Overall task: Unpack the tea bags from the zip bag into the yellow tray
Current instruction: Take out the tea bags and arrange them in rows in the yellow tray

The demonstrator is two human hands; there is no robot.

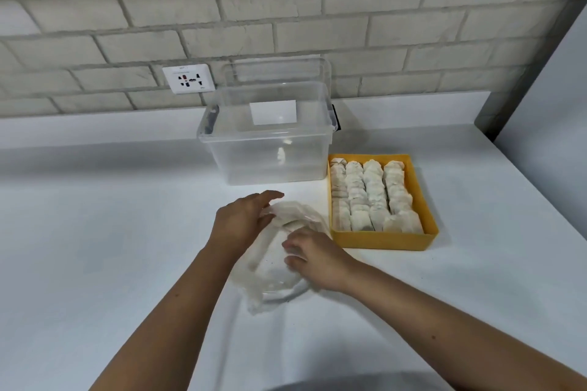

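Left hand [241, 219] grips the crumpled zip bag [270, 282] at its mouth; right hand [314, 259] curls fingers against it, grasp unclear. Right of both, the yellow tray [381, 240] holds four rows of tea bags [371, 197]; beyond stands a clear plastic box [266, 155].

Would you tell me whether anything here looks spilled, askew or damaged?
Nothing stands out: the tea bags stand in four tidy rows inside the yellow tray, and the zip bag is crumpled in the left hand and right hand.

Pale brick wall [286, 9] backs a white counter [95, 232].
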